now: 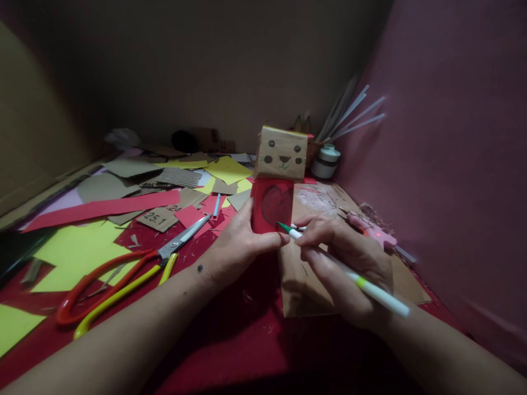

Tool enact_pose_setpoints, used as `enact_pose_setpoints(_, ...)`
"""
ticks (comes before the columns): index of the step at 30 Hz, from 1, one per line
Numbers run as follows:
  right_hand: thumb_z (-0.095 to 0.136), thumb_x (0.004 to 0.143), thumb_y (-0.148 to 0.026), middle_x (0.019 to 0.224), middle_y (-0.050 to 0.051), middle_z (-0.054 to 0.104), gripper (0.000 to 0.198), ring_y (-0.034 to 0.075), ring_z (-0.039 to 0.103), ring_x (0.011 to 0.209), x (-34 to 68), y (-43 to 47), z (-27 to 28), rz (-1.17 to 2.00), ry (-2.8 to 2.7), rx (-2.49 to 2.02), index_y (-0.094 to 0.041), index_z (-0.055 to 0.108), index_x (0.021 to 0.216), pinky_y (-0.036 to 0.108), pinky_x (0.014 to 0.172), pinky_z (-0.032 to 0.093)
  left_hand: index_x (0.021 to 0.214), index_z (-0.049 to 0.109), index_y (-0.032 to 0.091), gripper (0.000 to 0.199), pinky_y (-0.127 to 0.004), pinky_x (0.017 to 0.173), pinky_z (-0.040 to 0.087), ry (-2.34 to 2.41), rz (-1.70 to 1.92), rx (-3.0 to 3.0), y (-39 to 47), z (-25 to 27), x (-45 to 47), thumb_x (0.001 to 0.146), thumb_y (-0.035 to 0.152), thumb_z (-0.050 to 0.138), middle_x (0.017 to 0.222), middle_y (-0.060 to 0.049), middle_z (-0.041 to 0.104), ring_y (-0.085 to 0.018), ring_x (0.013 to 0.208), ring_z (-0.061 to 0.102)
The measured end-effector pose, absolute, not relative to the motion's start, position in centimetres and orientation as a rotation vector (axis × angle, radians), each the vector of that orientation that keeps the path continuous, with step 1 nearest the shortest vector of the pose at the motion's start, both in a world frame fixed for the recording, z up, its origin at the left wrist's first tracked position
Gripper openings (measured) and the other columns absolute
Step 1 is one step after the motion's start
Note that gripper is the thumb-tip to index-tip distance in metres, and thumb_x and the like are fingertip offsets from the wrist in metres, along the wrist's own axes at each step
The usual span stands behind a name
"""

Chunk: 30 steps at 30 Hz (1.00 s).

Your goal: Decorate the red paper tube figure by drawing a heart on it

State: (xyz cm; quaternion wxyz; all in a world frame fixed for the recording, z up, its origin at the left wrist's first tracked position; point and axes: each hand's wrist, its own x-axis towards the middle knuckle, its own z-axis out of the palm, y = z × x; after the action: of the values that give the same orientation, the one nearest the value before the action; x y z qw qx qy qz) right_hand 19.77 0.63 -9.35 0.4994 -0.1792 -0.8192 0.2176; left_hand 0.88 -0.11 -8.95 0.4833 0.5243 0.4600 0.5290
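Note:
My left hand (251, 236) grips a small cardboard figure by its red body (257, 214). The figure stands upright, with a tan box head (284, 151) bearing drawn eyes, nose, mouth and cheeks. On the red front is a dark, filled-in heart (276, 204). Pinched in my right hand (349, 258) is a white marker (382, 296) with a green tip. That tip meets or nearly meets the red front, just below the heart; whether it touches I cannot tell. The marker's end points down to the right.
Large scissors (177, 244) with red and yellow handles lie left, among yellow paper (86, 252), a red strip (107, 211) and cardboard scraps. A cardboard sheet (304, 296) lies under my right hand. A pink glue gun (373, 227), a lidded jar (326, 162) and white sticks (362, 118) are at right.

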Motion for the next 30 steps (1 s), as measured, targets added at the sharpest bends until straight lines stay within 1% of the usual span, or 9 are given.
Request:
enact_pose_setpoints(2, 0.056, 0.093, -0.005, 0.085, -0.001, 0.064, 0.023, 0.015, 0.065, 0.077, 19.8, 0.5, -9.5, 0.561, -1.941, -0.443, -0.024, 0.065, 0.103, 0.030, 0.072, 0.052, 0.111, 0.066, 0.017, 0.045, -0.031, 0.076, 0.054, 1.117, 1.279, 1.277, -0.1, -9.0, 0.8, 0.070, 0.020, 0.085, 0.099, -0.003, 0.074, -0.023, 0.087, 0.067)
enact_pose_setpoints(5, 0.056, 0.093, -0.005, 0.087, 0.000, 0.066, 0.025, 0.016, 0.067, 0.077, 19.8, 0.3, -9.5, 0.573, -1.918, -0.421, -0.024, 0.066, 0.105, 0.031, 0.071, 0.053, 0.124, 0.062, 0.019, 0.059, -0.034, 0.080, 0.054, 1.122, 1.268, 1.286, -0.1, -9.2, 0.7, 0.070, 0.023, 0.086, 0.104, -0.004, 0.075, -0.026, 0.093, 0.069)
enact_pose_setpoints(7, 0.056, 0.093, -0.005, 0.088, 0.001, 0.068, 0.025, 0.017, 0.068, 0.079, 19.8, 0.2, -9.5, 0.569, -1.915, -0.417, -0.024, 0.067, 0.105, 0.031, 0.072, 0.054, 0.129, 0.060, 0.020, 0.065, -0.035, 0.084, 0.055, 1.127, 1.261, 1.283, -0.1, -9.3, 0.6, 0.070, 0.026, 0.087, 0.108, -0.005, 0.076, -0.027, 0.097, 0.070)
enact_pose_setpoints(11, 0.060, 0.094, -0.009, 0.092, 0.003, 0.071, 0.025, 0.018, 0.070, 0.082, 19.8, 0.4, -9.9, 0.538, -1.878, -0.475, -0.025, 0.067, 0.113, 0.031, 0.069, 0.055, 0.125, 0.061, 0.020, 0.061, -0.036, 0.084, 0.055, 1.068, 1.272, 1.250, -0.1, -9.1, 0.7, 0.070, 0.025, 0.086, 0.107, -0.005, 0.076, -0.028, 0.098, 0.071)
enact_pose_setpoints(13, 0.064, 0.093, -0.012, 0.097, 0.004, 0.072, 0.025, 0.020, 0.071, 0.085, 19.8, 0.6, -10.2, 0.493, -1.845, -0.505, -0.026, 0.068, 0.115, 0.034, 0.072, 0.057, 0.123, 0.062, 0.020, 0.059, -0.036, 0.085, 0.055, 1.057, 1.282, 1.246, -0.1, -9.1, 0.8, 0.069, 0.022, 0.086, 0.105, -0.004, 0.076, -0.028, 0.098, 0.071)
enact_pose_setpoints(18, 0.070, 0.090, -0.017, 0.099, 0.008, 0.074, 0.020, 0.026, 0.072, 0.091, 19.7, 1.2, -10.6, 0.409, -1.824, -0.522, -0.027, 0.070, 0.106, 0.041, 0.078, 0.059, 0.123, 0.063, 0.020, 0.059, -0.039, 0.089, 0.054, 1.074, 1.288, 1.261, -0.1, -9.3, 0.8, 0.069, 0.024, 0.086, 0.106, -0.005, 0.076, -0.030, 0.102, 0.070)
enact_pose_setpoints(23, 0.066, 0.088, -0.011, 0.092, 0.005, 0.073, 0.020, 0.024, 0.072, 0.088, 19.7, 1.2, -10.3, 0.470, -1.889, -0.468, -0.026, 0.070, 0.101, 0.039, 0.078, 0.059, 0.119, 0.062, 0.019, 0.053, -0.040, 0.091, 0.053, 1.124, 1.263, 1.297, 0.1, -9.5, 0.6, 0.071, 0.023, 0.085, 0.111, -0.006, 0.076, -0.029, 0.103, 0.069)
enact_pose_setpoints(26, 0.062, 0.089, -0.008, 0.088, 0.003, 0.071, 0.022, 0.022, 0.071, 0.086, 19.6, 1.1, -10.2, 0.506, -1.890, -0.458, -0.025, 0.070, 0.101, 0.036, 0.078, 0.058, 0.117, 0.063, 0.020, 0.052, -0.040, 0.089, 0.054, 1.125, 1.275, 1.285, 0.2, -9.5, 0.7, 0.071, 0.024, 0.086, 0.107, -0.006, 0.076, -0.029, 0.099, 0.070)
enact_pose_setpoints(30, 0.065, 0.090, -0.013, 0.091, 0.004, 0.071, 0.018, 0.022, 0.070, 0.084, 19.5, 1.0, -10.3, 0.507, -1.835, -0.511, -0.026, 0.070, 0.101, 0.037, 0.077, 0.059, 0.110, 0.067, 0.020, 0.045, -0.040, 0.085, 0.056, 1.055, 1.303, 1.264, 0.0, -9.6, 0.8, 0.070, 0.027, 0.086, 0.093, -0.004, 0.076, -0.029, 0.094, 0.071)
